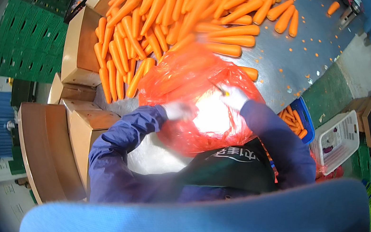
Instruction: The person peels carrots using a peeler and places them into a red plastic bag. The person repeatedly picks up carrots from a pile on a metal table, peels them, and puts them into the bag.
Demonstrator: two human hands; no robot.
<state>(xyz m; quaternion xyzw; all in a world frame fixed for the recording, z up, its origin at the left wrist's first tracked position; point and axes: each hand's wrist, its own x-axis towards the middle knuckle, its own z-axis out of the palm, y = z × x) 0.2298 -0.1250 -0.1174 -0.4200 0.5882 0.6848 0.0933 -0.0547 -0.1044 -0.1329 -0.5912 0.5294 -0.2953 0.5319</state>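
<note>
A thin red plastic bag (162, 80) lies crumpled on the steel table before me, with a glaring white patch in its middle. My left hand (178, 110), in a white glove, is at the bag's near left side; blur hides whether its fingers grip the film. My right hand (234, 98), also in a white glove, is over the bag's right side. It holds a small tool (225, 93) with a yellow part and a thin dark end, mostly hidden by the fingers. Loose carrots (165, 8) are heaped beyond the bag; some near it are blurred.
Cardboard boxes (84, 47) line the table's left side. Orange scraps dot the steel tabletop (281, 54) at right. Beside it are a blue crate (308, 123) of carrots and a white plastic basket (338, 139). Green crates (28, 38) are stacked at far left.
</note>
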